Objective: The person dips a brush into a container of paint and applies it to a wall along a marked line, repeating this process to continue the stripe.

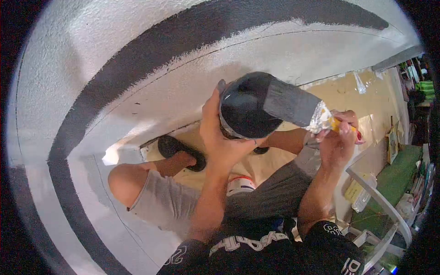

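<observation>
My left hand (224,146) is wrapped round the side of a round paint container (243,110) with dark paint inside, its open top tilted toward me. In my right hand (340,133) is a wide paintbrush (293,103), gripped by its yellow handle. Foil-like silver wrapping covers the brush where the handle meets the bristles. The dark-coated bristles lie over the container's right rim. Ahead, a white wall (192,78) carries a broad curved band of dark paint (151,50) with rough edges and thin pencil-like lines beside it.
A white tub with a red rim (240,184) stands between my legs. Brownish sheeting (357,96) covers the floor along the wall. To the right are a metal frame like a ladder (382,201), a clear plastic container (360,192) and a green surface (398,183) with clutter beside it.
</observation>
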The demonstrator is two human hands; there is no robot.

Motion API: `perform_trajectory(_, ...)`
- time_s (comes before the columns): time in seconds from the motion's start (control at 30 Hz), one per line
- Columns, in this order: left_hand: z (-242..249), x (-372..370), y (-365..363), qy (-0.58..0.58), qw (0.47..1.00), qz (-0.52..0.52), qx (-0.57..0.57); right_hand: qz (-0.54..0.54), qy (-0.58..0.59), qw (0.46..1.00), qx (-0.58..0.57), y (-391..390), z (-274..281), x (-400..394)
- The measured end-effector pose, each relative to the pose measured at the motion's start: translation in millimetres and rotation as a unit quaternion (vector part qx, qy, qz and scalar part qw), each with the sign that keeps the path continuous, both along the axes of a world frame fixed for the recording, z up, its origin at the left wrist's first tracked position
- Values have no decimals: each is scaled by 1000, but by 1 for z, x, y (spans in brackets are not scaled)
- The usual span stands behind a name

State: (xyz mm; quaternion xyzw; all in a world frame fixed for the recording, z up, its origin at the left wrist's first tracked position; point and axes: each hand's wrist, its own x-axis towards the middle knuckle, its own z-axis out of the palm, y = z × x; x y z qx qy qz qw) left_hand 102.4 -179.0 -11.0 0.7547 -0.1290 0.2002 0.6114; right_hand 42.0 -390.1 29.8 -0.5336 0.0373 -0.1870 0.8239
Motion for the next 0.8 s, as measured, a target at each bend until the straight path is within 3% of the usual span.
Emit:
perform_trajectory(0.03, 0, -1, 2, -12, 999, -17, 44, -7, 3, 1000, 3, -4, -1, 0)
perform_trajectory(0.17, -1, -5, 0, -14, 1000, -10, 8, 24, -31, 999, -8, -10, 10, 0)
perform_trajectory(0.23, -1, -8, 2, -3, 999, -50, -18, 31, -37, 979, -200, -15, 16, -4)
perform_trajectory(0.3, 11, -10, 7, 3, 997, -75, -12, 81, -69, 961, -256, -21, 41, 1)
perform_trajectory(0.37, 21, -13, 10, 14, 995, -99, -10, 160, -155, 906, -359, -35, 64, 12)
perform_trajectory(0.5, 33, -18, 12, -12, 994, -110, 13, 127, -99, 928, -337, -52, 95, 16)
perform_trajectory(0.57, 36, -20, 9, -38, 995, -94, 14, 159, -10, 887, -433, -52, 118, 24)
perform_trajectory(0.8, 36, -22, 16, -95, 993, -73, 10, 160, -26, 849, -502, -30, 142, 21)
